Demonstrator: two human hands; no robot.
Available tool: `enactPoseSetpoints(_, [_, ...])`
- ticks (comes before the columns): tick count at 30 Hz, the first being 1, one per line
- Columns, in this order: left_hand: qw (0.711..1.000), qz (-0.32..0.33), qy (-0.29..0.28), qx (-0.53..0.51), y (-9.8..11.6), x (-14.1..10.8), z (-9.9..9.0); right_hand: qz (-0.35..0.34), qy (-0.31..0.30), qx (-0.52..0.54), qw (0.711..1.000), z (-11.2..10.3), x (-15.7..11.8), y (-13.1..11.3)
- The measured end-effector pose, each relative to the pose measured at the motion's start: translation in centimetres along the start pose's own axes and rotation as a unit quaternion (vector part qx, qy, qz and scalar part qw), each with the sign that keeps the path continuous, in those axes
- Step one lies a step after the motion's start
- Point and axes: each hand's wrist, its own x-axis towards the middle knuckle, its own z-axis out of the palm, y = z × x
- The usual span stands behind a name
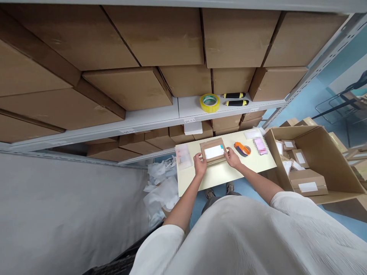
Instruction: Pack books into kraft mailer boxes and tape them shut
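Fingers (197,156) of the left hand (200,166) curl on one end of a small box (210,144); those of the right hand (233,157) pinch the other end. Its white label (213,152) faces up over the table (218,176). An orange tape dispenser (240,147) lies just beside the right hand. Farther off, a tape roll (209,109) and two knives (235,95) sit on a shelf (189,107), and a big carton (338,164) holds several parcels (308,176).
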Motion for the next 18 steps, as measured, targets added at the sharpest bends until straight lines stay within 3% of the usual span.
enactPoseSetpoints(3, [0.996,-0.043,-0.074,0.005,-2.2,-0.9,0.6,0.041,-0.087,-0.027,0.995,1.0,-0.2,1.5])
enactPoseSetpoints(6, [0.992,-0.077,-0.097,0.016,-3.1,-0.6,0.6,0.070,-0.091,-0.011,0.993,1.2,0.4,2.1])
enactPoseSetpoints(10, [0.991,-0.098,-0.090,-0.008,-1.8,1.4,0.6,0.091,-0.042,0.068,0.993,0.2,1.9,1.0])
enactPoseSetpoints(14, [0.979,-0.162,-0.118,-0.041,0.1,3.0,1.0,0.101,-0.060,0.167,0.979,-0.9,2.6,-0.3])
enactPoseSetpoints(18, [0.978,-0.145,-0.116,-0.093,1.1,3.4,0.7,0.093,-0.047,0.202,0.974,-1.4,2.5,-0.7])
